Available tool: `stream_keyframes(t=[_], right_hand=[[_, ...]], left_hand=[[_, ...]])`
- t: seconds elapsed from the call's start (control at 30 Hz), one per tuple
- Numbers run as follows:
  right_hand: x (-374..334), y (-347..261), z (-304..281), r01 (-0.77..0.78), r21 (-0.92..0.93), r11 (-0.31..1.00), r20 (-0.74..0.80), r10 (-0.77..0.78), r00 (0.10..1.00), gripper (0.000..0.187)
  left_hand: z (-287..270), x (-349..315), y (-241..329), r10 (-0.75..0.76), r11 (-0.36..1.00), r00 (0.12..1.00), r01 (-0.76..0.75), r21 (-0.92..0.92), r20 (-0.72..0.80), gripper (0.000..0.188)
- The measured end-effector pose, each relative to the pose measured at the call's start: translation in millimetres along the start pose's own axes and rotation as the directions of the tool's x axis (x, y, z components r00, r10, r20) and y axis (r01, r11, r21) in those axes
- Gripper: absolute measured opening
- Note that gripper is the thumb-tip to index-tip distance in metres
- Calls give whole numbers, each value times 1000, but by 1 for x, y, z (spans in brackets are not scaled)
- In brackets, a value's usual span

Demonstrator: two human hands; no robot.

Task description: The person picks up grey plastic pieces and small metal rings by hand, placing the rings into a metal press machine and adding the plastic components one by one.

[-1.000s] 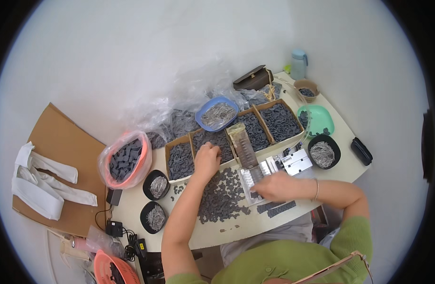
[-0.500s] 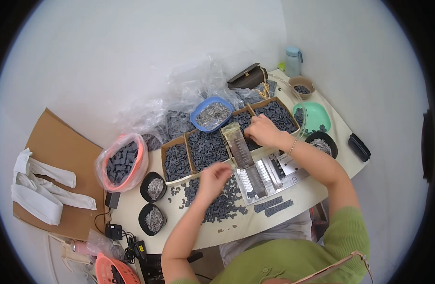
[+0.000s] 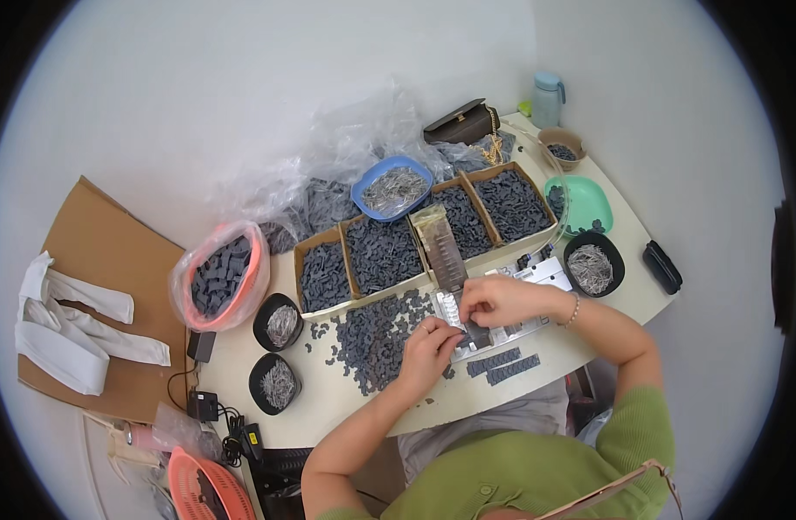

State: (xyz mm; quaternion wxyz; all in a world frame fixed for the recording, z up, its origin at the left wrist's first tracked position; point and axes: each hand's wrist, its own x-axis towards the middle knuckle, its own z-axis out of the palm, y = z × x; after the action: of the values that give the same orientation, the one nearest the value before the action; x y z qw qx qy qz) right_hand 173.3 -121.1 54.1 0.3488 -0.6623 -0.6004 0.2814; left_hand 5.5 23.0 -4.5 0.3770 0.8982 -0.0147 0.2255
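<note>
My left hand (image 3: 428, 353) and my right hand (image 3: 500, 300) meet over a silver metal fixture (image 3: 526, 322). The fingertips of both are pressed together close to each other, at the fixture's left part with its rows of slots. What they pinch is too small to make out. Behind the right hand a dark ribbed strip block (image 3: 441, 251) leans from the fixture toward the cardboard boxes. Two assembled dark grey strips (image 3: 512, 370) lie on the table in front of the fixture. Left of it spreads a loose pile of small dark grey plastic pieces (image 3: 367, 342).
Divided cardboard boxes (image 3: 324, 303) of grey pieces stand behind. A blue tray (image 3: 356, 192) and black bowls (image 3: 261, 322) hold metal pins. Right are a green tray (image 3: 588, 204), a black case (image 3: 662, 267) and a bottle (image 3: 548, 102); left, a pink basket (image 3: 263, 282) and cables (image 3: 238, 451).
My right hand has come from the cardboard box of grey pieces down to the fixture. My left hand has moved right from above the loose pile to join it there.
</note>
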Motion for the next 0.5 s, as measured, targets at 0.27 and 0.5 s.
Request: stream_keyframes(t=[0.27, 0.5], right_hand=[[-2, 14, 46, 98, -537, 838, -234, -259, 937, 15], [-21, 6, 61, 227, -717, 659, -132, -449, 884, 22]], left_hand=[[-9, -2, 21, 279, 788, 945, -326, 522, 170, 33], [-34, -5, 19, 190, 865, 969, -241, 440, 156, 26]])
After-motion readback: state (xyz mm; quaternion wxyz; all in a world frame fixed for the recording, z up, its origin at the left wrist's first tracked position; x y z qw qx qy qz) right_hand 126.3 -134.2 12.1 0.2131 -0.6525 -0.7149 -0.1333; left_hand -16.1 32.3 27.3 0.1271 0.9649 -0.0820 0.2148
